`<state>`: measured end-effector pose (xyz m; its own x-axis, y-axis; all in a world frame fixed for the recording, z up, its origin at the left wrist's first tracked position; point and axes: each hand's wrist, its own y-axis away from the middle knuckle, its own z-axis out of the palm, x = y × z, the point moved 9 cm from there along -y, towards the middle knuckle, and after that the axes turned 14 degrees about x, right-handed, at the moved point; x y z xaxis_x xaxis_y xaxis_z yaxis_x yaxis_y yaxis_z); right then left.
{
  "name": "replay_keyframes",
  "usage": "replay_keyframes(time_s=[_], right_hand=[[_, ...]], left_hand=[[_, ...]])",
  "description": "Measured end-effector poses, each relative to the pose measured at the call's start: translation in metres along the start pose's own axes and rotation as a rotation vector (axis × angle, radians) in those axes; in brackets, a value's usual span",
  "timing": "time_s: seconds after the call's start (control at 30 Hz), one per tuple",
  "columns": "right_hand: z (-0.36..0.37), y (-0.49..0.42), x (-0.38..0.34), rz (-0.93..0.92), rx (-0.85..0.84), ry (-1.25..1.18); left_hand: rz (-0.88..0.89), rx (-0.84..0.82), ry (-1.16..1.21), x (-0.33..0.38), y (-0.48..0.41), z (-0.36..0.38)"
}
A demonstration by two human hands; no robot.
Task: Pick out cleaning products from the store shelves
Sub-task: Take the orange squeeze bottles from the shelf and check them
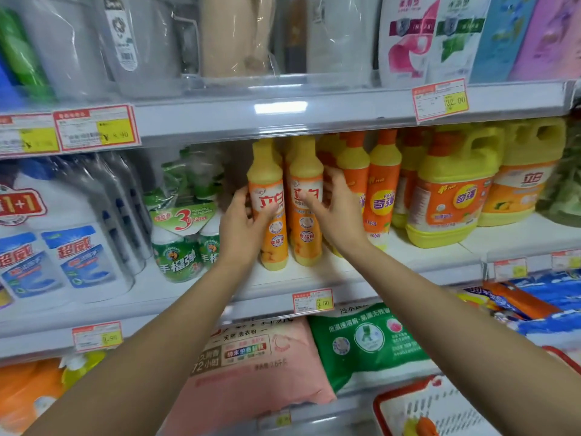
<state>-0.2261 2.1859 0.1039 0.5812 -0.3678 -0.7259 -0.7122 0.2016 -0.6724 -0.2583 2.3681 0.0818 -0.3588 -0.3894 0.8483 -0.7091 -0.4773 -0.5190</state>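
Observation:
Two slim orange-and-yellow dish soap bottles stand side by side at the front of the middle shelf (pixel 314 278). My left hand (pixel 242 228) curls round the left bottle (pixel 270 209), fingers behind it and thumb across its label. My right hand (pixel 336 212) wraps the right bottle (pixel 306 196) from its right side, with the thumb on the label. Both bottles stand upright on the shelf.
More orange bottles (pixel 382 184) and big yellow jugs (pixel 449 190) stand to the right. Green spray bottles (pixel 185 234) and white detergent jugs (pixel 75 247) stand to the left. Pink (pixel 264 366) and green (pixel 364 341) powder bags lie below. A red basket (pixel 408 410) is at the bottom right.

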Motion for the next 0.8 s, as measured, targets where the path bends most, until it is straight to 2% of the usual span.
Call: replay_keyframes(time_s=[0.17,0.27,0.4,0.8], right_hand=[[0.005,0.008,0.006,0.01,0.028,0.068],[0.013,0.029,0.025,0.063,-0.073,0.149],[0.02,0.053,0.056,0.14,-0.161,0.344],[0.034,0.044,0.061,0.121,-0.135,0.437]], left_hand=[[0.023,-0.011,-0.102,-0.002,-0.006,0.009],[0.063,0.01,-0.27,-0.01,0.003,0.009],[0.001,0.007,-0.48,-0.043,0.025,0.005],[0.007,0.083,-0.462,-0.053,0.02,0.017]])
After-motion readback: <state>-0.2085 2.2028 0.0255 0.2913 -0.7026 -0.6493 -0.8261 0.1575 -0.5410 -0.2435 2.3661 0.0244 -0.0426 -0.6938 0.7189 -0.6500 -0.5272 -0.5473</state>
